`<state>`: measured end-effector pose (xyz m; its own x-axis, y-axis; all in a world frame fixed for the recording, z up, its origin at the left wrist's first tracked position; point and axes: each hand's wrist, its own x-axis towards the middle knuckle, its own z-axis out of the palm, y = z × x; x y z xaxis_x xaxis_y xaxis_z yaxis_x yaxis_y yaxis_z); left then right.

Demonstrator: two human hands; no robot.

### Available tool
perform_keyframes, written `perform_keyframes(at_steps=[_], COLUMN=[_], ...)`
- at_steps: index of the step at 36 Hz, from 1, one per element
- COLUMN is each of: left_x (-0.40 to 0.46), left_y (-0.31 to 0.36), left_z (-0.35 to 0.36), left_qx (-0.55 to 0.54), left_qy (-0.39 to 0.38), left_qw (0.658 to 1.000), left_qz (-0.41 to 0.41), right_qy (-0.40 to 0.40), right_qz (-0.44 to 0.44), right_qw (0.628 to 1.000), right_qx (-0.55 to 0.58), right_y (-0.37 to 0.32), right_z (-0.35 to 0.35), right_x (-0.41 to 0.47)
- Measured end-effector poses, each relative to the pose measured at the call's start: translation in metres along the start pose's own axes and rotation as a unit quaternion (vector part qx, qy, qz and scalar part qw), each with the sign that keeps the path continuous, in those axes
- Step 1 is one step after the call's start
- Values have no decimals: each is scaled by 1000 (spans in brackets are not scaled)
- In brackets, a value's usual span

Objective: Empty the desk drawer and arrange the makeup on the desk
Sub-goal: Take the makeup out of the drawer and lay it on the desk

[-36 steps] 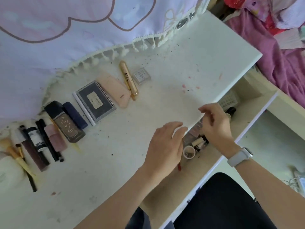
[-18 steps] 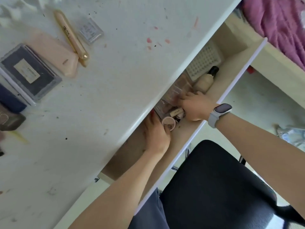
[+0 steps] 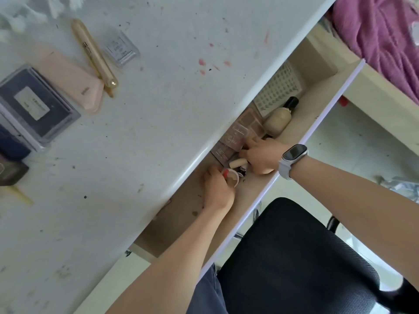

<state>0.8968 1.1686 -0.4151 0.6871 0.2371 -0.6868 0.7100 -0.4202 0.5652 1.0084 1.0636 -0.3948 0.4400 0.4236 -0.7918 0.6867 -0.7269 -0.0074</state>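
The desk (image 3: 158, 109) fills the view from 9 to 12 o'clock, with a dark palette (image 3: 38, 105), pink case (image 3: 72, 82) and gold tube (image 3: 95, 55) already laid out there. The open drawer (image 3: 317, 114) runs toward 2 o'clock, holding a foundation bottle (image 3: 278, 118), likely glass and best taken round the body, and stacked eyeshadow palettes (image 3: 235, 137), stiff, slick, liftable by the edges. The right hand (image 3: 263, 157) is curled among small tubes; what it holds I cannot tell. The left hand (image 3: 217, 189) closes around a small round jar (image 3: 231, 176), light and probably rollable.
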Motion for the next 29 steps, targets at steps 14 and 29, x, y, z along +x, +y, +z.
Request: perform_keyframes(at_steps=[14, 29], left_x=[-27, -67], left_y=[-22, -12], left_z=[-26, -82], left_qx=[99, 151], left_qy=[-59, -39], left_qw=[989, 968], left_qz=[98, 197], right_qy=[-77, -62], right_qz=[-73, -128], right_qw=[994, 987], right_qx=[-32, 81], right_y=[-6, -24], right_z=[-10, -8], right_x=[-6, -33])
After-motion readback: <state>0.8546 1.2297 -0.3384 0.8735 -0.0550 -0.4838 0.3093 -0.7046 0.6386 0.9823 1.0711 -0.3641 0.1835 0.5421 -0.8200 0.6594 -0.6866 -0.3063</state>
